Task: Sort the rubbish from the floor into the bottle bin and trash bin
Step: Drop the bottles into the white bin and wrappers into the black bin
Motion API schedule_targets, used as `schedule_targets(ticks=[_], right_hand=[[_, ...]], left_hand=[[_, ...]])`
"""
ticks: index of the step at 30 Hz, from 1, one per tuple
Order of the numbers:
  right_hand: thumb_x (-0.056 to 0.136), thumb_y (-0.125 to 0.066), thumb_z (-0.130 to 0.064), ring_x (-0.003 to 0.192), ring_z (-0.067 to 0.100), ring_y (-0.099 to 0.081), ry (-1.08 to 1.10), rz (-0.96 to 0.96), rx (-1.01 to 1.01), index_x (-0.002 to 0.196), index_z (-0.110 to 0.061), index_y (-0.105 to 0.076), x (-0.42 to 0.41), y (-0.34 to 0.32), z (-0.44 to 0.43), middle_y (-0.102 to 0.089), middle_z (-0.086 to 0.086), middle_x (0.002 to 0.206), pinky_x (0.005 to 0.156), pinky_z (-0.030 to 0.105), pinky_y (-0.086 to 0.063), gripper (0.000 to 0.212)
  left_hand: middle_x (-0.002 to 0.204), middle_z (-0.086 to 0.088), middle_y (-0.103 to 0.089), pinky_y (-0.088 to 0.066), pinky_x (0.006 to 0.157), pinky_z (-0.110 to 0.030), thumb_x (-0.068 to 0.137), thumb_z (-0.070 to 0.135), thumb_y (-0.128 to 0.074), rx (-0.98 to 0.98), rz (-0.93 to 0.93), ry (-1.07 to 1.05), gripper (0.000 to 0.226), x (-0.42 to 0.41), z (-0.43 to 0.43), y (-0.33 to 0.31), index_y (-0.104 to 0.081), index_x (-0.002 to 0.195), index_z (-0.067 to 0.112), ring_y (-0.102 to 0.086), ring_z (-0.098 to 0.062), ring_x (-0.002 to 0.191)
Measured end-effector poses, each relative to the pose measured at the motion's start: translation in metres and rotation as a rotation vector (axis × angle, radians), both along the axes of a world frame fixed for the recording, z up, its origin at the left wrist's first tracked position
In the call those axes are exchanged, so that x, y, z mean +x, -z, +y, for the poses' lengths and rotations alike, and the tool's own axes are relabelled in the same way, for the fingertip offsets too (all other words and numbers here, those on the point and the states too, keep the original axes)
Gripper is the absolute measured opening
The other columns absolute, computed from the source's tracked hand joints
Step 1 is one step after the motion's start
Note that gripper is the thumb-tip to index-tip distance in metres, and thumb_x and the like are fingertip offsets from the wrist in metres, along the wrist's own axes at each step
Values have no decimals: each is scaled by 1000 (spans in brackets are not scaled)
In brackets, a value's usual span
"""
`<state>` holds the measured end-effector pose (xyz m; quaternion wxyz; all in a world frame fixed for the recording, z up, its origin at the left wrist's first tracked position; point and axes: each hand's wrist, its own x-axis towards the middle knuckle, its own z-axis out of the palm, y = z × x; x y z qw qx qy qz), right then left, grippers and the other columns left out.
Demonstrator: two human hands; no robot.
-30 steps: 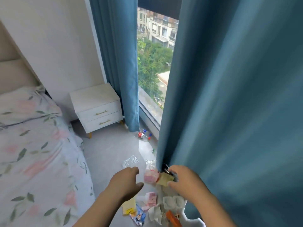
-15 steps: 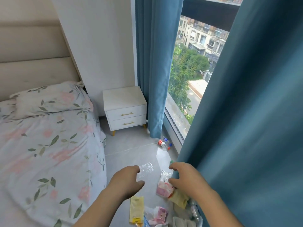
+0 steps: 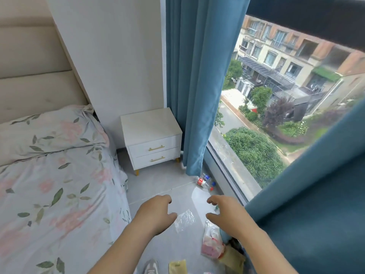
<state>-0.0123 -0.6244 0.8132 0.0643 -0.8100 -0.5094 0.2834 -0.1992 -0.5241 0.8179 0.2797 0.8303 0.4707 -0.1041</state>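
Both my left hand (image 3: 156,214) and right hand (image 3: 225,214) hover loosely spread, holding nothing. The bottles (image 3: 204,182) lie flat at the foot of the curtain (image 3: 197,95), ahead of both hands and nearer my right. A clear wrapper (image 3: 184,220) lies well short of the curtain, below the gap between my hands.

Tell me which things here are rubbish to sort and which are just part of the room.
To sort: clear plastic wrapper, pink-and-white packet, yellow packet, tan wrapper, bottles by the window.
Just there: bed, pillow, white nightstand, blue curtain, grey shoe.
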Motion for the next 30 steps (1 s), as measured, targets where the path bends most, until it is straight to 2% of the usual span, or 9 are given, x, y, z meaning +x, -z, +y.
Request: schedule_targets(ticks=[7,16,20,22,23,25,26,28,30], right_hand=[[87,-58,-33,116,12,-53,131,18,-18,131,-26,-52,-16,-1,86,-56,-8,130,92,24,-42,45],[84,-60,-34,116,13,-54,222,-6,-28,130,-27,-54,11,5,160,-59,-7,127,92,26,-44,46],[84,-60,-32,112,14,-56,256,10,-3,128,-26,-55,32,15,200,-61,-7,124,86,24,-43,44],[82,-59,-29,100,11,-57,278,31,36,120,-27,-58,47,20,223,-63,-9,113,79,23,-43,38],[81,-58,-27,90,10,-55,291,42,59,110,-29,-60,57,22,235,-63,-10,100,72,22,-42,30],[78,-56,-25,72,10,-47,314,19,75,89,-33,-53,78,27,258,-50,-13,73,55,18,-35,14],[78,-55,-25,65,7,-43,326,14,73,84,-32,-48,87,28,268,-43,-13,67,51,17,-29,12],[78,-55,-26,58,1,-36,354,21,81,85,-32,-50,103,31,283,-37,-14,64,49,16,-25,11],[78,-55,-26,61,2,-36,389,24,78,88,-31,-52,118,32,297,-37,-14,66,49,16,-23,12]], left_hand=[[123,1,-56,-46,91,-30,90,41,-50,18,20,111,41,-6,112,-6,-50,125,21,-54,-19,111],[129,3,-53,-43,92,-28,89,43,-51,-22,-1,205,46,26,198,5,-49,130,22,-52,-18,117],[135,5,-50,-41,96,-27,89,41,-50,-25,17,260,48,55,244,9,-47,134,23,-49,-17,123],[132,4,-52,-43,95,-29,88,40,-50,-2,38,294,46,75,273,10,-48,130,23,-51,-18,119],[128,4,-54,-44,94,-30,88,39,-50,12,45,310,43,87,287,10,-50,127,22,-52,-18,116],[120,2,-56,-47,90,-32,87,38,-51,33,55,333,38,111,315,8,-53,120,19,-55,-19,109],[116,2,-57,-47,89,-33,87,37,-52,37,59,347,36,122,327,6,-53,117,17,-55,-19,106],[114,3,-58,-48,88,-32,87,37,-53,26,56,377,34,144,345,2,-54,115,18,-56,-19,105],[113,3,-57,-48,87,-32,87,36,-52,27,44,421,34,166,362,-1,-54,115,18,-56,-19,105]])
